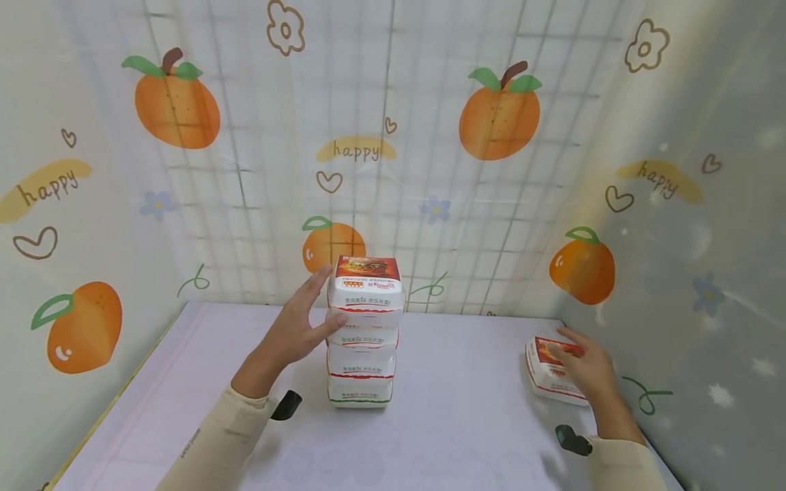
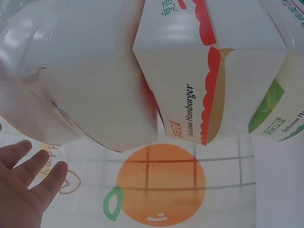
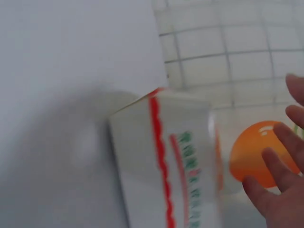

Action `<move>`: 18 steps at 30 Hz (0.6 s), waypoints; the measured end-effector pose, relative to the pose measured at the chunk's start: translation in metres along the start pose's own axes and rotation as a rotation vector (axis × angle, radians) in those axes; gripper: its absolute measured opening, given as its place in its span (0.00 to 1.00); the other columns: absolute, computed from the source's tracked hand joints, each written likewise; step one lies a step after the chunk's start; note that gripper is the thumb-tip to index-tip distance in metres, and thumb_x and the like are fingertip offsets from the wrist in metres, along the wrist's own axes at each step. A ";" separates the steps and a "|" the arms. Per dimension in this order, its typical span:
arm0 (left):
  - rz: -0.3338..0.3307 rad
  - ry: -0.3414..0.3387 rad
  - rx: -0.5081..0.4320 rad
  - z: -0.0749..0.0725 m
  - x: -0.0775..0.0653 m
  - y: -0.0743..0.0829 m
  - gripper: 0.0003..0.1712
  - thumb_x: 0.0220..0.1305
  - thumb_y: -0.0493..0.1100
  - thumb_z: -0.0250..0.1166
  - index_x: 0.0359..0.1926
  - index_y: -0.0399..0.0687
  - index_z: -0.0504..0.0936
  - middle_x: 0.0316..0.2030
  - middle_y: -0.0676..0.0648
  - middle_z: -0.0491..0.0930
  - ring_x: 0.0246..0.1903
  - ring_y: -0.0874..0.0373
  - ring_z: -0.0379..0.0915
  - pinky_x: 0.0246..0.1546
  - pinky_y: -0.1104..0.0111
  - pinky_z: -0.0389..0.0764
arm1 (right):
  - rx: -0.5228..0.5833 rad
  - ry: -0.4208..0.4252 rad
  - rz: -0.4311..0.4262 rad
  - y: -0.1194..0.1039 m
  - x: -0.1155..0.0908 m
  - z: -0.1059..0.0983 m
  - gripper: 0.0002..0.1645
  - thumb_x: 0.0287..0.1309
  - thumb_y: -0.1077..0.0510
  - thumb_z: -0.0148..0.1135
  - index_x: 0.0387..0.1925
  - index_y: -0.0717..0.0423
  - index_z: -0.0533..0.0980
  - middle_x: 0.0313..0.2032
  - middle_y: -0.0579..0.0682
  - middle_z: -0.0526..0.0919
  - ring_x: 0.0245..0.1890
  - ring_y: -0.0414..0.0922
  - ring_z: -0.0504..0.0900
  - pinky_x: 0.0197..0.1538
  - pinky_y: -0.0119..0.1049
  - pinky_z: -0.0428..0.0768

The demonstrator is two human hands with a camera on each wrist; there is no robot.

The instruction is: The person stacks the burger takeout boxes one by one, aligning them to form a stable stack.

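Several white hamburger boxes (image 1: 362, 365) stand in one upright stack at the middle of the table. The top box (image 1: 367, 300) has a red lid with a burger picture. Beside its left side is my left hand (image 1: 301, 324), fingers extended and thumb apart, overlapping the stack's edge in the head view. The left wrist view shows the fingers spread just off the box walls. Far to the right, my right hand (image 1: 589, 365) reaches over a single hamburger box (image 1: 549, 375). In the right wrist view its fingers (image 3: 280, 171) are spread beside that box.
The white table (image 1: 454, 409) carries the stack and the lone box. Behind it hangs a curtain (image 1: 417, 102) with orange fruit prints, and it also closes off both sides. The lone box lies close to the table's right edge.
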State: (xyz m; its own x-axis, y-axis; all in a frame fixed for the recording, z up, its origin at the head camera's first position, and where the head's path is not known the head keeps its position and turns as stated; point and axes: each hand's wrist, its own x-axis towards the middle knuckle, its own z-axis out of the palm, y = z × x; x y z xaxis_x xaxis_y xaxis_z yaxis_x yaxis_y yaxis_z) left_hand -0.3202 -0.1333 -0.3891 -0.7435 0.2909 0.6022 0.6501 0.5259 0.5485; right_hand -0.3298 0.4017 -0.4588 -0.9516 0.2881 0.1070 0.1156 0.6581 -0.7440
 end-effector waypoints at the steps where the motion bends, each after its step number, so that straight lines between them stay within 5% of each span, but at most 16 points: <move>1: 0.002 0.001 -0.001 0.000 0.000 0.000 0.49 0.63 0.64 0.62 0.77 0.60 0.48 0.74 0.55 0.51 0.72 0.54 0.47 0.63 0.42 0.59 | 0.007 0.016 0.002 0.002 0.000 0.000 0.42 0.65 0.38 0.56 0.72 0.55 0.60 0.72 0.67 0.51 0.70 0.68 0.47 0.62 0.71 0.51; 9: 0.015 -0.007 0.005 0.000 0.001 0.000 0.50 0.63 0.64 0.62 0.77 0.59 0.47 0.74 0.55 0.50 0.72 0.54 0.46 0.64 0.42 0.58 | -0.057 0.092 -0.031 0.022 0.000 0.003 0.39 0.66 0.52 0.60 0.72 0.61 0.58 0.71 0.67 0.53 0.70 0.67 0.49 0.64 0.67 0.53; 18: 0.010 0.000 -0.010 0.000 0.000 0.001 0.50 0.63 0.65 0.62 0.77 0.57 0.48 0.74 0.55 0.51 0.72 0.54 0.47 0.64 0.42 0.58 | -0.087 0.011 0.021 0.033 0.001 0.005 0.52 0.61 0.53 0.66 0.76 0.53 0.47 0.73 0.68 0.45 0.70 0.70 0.43 0.60 0.72 0.53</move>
State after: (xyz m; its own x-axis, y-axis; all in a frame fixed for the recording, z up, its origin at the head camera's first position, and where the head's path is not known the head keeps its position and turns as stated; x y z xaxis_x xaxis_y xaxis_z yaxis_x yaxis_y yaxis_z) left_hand -0.3196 -0.1330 -0.3882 -0.7368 0.2965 0.6076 0.6592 0.5150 0.5480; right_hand -0.3284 0.4205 -0.4869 -0.9456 0.3098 0.0992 0.1604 0.7094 -0.6863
